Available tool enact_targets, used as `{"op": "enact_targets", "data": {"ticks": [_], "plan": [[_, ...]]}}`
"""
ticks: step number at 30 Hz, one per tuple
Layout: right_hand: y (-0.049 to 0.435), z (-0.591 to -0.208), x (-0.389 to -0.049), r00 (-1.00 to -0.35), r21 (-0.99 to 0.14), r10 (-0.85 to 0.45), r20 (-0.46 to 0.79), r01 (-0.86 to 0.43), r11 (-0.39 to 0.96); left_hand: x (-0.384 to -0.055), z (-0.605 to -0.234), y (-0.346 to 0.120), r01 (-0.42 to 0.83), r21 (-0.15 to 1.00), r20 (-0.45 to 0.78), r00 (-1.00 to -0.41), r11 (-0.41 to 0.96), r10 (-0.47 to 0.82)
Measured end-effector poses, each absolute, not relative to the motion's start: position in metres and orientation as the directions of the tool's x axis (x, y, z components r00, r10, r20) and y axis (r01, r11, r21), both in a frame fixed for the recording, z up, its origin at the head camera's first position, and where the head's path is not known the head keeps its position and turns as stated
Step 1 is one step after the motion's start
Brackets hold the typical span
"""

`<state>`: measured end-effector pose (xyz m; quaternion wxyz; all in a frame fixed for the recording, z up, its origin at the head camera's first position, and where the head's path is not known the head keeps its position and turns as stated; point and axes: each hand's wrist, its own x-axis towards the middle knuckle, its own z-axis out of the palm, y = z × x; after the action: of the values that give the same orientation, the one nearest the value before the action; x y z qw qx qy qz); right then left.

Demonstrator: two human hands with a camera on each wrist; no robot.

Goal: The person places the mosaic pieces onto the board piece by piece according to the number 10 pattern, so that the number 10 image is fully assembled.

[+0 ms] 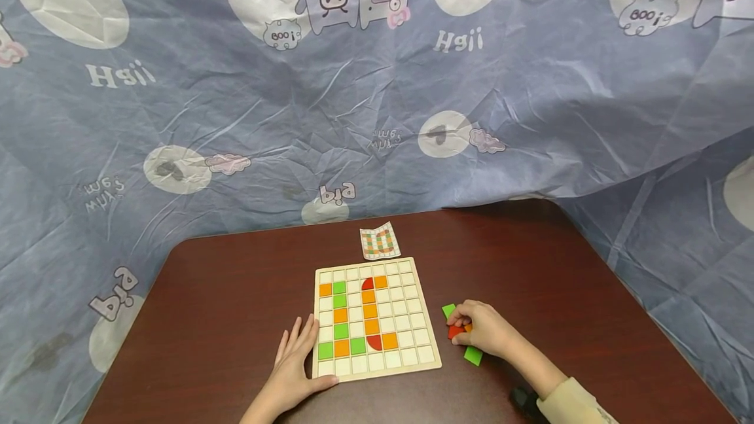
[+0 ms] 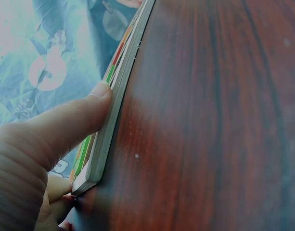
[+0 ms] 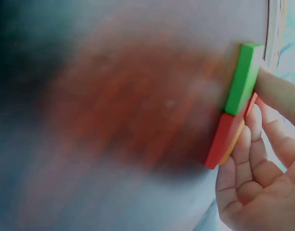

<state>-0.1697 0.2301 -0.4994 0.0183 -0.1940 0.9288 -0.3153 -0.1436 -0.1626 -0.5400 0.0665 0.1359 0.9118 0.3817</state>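
A square wooden grid board (image 1: 406, 352) lies on the table, with orange, green and red tiles in some cells. At its near-left corner rests my left hand (image 1: 290, 365), fingers straight along the left side, thumb (image 2: 84, 113) against the front edge. To the right of the board, my right hand (image 1: 484, 327) pinches a red tile (image 1: 455, 332) between thumb and fingers, low over a small group of loose tiles. Green tiles (image 1: 473, 355) and an orange one lie around and partly under that hand. The right wrist view shows a green tile (image 3: 242, 79) beside the fingertips.
Behind the board lies a creased paper card (image 1: 379, 241) printed with a coloured grid pattern. A dark object (image 1: 523, 403) is near the right sleeve (image 1: 571, 404). Blue printed cloth (image 1: 353, 97) hangs behind the dark red-brown table (image 1: 235, 293).
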Motion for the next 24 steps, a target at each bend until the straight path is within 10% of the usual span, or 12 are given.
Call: {"op": "enact_targets", "data": {"ticks": [24], "plan": [[0.217, -0.488, -0.175, -0.944, -0.819, -0.33, -0.011, -0.181, 0.545, -0.143, -0.54, -0.162, 0.216, 0.703, 0.006, -0.954, 0.678, 0.299]]}}
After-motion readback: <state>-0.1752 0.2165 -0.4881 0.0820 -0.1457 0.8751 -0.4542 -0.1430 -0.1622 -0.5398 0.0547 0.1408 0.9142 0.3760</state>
